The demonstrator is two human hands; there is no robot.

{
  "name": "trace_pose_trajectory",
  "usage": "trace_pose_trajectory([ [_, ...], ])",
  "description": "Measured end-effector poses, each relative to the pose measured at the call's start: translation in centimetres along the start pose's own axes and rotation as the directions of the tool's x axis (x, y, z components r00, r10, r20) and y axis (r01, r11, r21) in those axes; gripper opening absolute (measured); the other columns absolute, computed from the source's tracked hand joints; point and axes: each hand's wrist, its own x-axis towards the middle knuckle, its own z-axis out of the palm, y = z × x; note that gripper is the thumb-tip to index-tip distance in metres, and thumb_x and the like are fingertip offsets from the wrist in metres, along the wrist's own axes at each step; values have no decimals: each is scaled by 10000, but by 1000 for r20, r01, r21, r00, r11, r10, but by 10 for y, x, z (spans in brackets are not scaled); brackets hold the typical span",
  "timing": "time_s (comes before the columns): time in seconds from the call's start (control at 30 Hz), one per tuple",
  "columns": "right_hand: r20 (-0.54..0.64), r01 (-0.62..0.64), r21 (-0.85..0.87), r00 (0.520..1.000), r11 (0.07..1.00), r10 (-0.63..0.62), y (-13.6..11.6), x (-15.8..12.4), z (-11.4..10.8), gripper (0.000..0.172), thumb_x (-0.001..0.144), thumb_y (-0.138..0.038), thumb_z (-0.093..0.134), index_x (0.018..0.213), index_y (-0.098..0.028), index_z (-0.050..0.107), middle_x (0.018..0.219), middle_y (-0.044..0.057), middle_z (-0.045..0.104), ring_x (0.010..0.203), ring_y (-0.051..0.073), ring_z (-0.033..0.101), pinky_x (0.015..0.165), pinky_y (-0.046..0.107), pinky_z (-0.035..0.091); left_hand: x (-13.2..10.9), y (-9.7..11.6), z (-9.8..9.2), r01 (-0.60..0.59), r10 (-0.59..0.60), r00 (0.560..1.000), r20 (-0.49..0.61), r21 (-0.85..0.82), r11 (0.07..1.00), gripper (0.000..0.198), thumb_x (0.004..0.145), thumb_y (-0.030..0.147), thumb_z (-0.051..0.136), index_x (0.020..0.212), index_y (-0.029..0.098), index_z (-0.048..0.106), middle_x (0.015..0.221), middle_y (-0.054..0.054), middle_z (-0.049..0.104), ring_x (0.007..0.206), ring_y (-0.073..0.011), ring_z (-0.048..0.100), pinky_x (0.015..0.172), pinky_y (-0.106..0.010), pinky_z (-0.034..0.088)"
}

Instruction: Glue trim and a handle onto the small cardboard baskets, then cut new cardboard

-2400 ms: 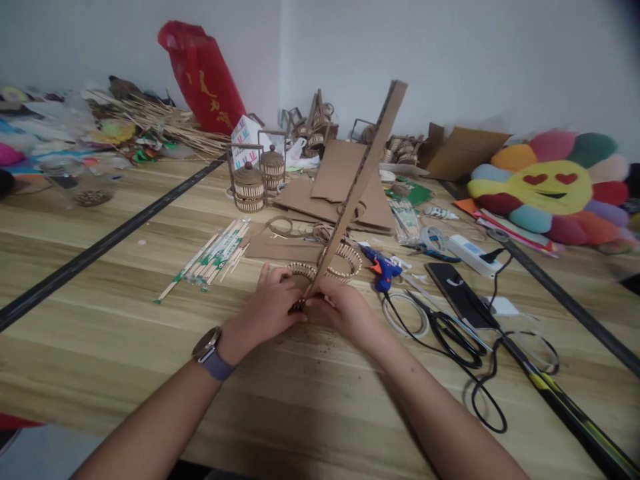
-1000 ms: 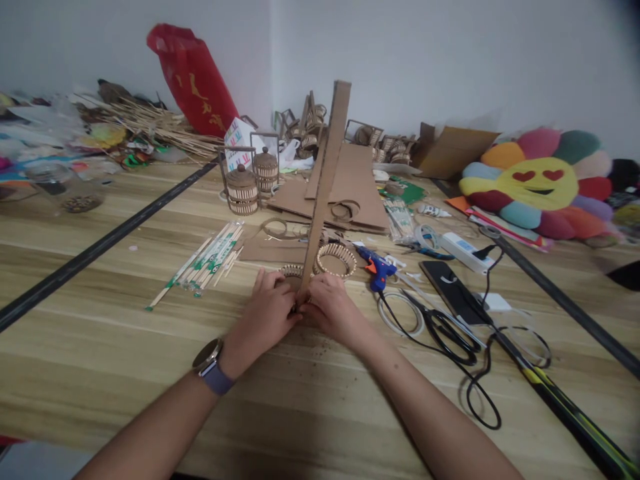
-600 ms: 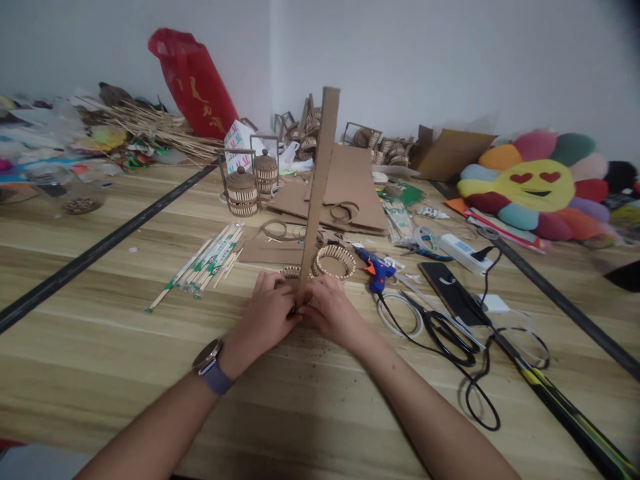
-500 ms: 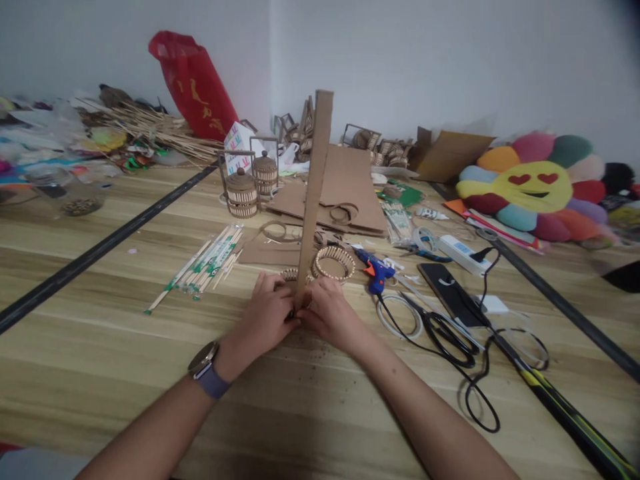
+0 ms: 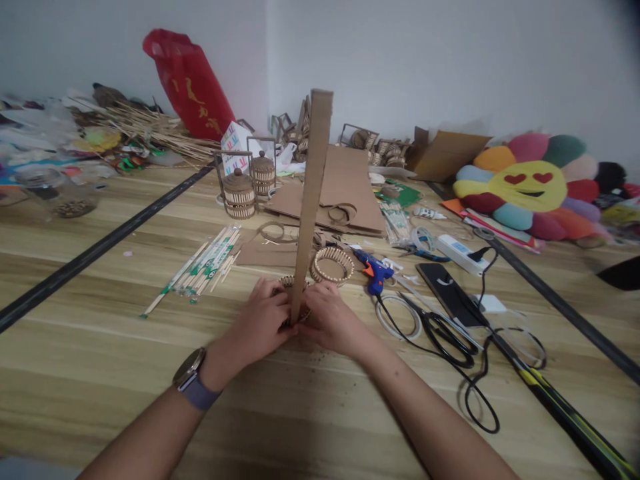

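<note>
A long brown cardboard strip (image 5: 313,187) stands nearly upright between my hands, its lower end at my fingertips. Behind that end, a small ring of short wooden sticks (image 5: 287,282) shows in part. My left hand (image 5: 261,317), with a watch on the wrist, is closed around the ring's left side, its thumb near the strip's foot. On the other side my right hand (image 5: 331,321) is closed at the strip's lower end and the ring. My fingers hide most of the ring. A second stick ring (image 5: 333,266) lies just beyond my right hand.
A blue glue gun (image 5: 374,272) with a trailing black cable and a phone (image 5: 450,293) lie at right. Packs of sticks (image 5: 207,263) are at left. Farther back stand lidded stick baskets (image 5: 239,193) and cardboard sheets (image 5: 350,180). A flower cushion (image 5: 530,187) sits far right.
My left hand and wrist have shifted slightly left and down. The strip's foot has moved a little toward me, and more of the ring behind it shows. The whole view has shifted slightly.
</note>
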Motion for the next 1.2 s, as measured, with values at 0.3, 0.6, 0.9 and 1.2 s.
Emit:
trace_pose_trajectory([
  [0.3, 46, 31, -80, 999, 996, -28, -3, 2, -13, 111, 872, -255, 729, 861, -196, 636, 881, 35, 661, 921, 236, 571, 885, 388, 354, -1, 0, -1, 7, -7, 1000, -6, 13, 1000, 70, 820, 260, 759, 823, 217, 704, 953, -46, 710, 1062, -327, 508, 979, -541, 362],
  [0.6, 6, 77, -144, 997, 987, -77, 3, 1, 2, 138, 857, -259, 754, 808, -191, 644, 849, 44, 665, 921, 236, 569, 888, 386, 366, 0, -2, -2, -10, 10, 1000, -14, -24, 1000, 62, 815, 254, 779, 805, 220, 729, 919, -26, 740, 1059, -323, 510, 980, -543, 348],
  [0.9, -6, 73, -78, 997, 994, -73, 4, 1, 2, 142, 853, -238, 760, 796, -186, 641, 844, 41, 669, 919, 229, 578, 889, 380, 372, 1, -5, 0, -13, 12, 999, -32, -39, 999, 59, 792, 232, 800, 811, 236, 744, 893, -11, 747, 1061, -323, 509, 964, -519, 368],
  [1.2, 70, 37, -11, 997, 999, -36, 0, 1, -12, 106, 835, -206, 763, 924, -211, 705, 976, 47, 719, 1021, 248, 614, 985, 442, 355, 0, -4, -3, 40, -39, 999, 19, -44, 998, 144, 786, 308, 811, 906, 258, 749, 984, -20, 743, 1094, -330, 509, 1014, -540, 336],
])
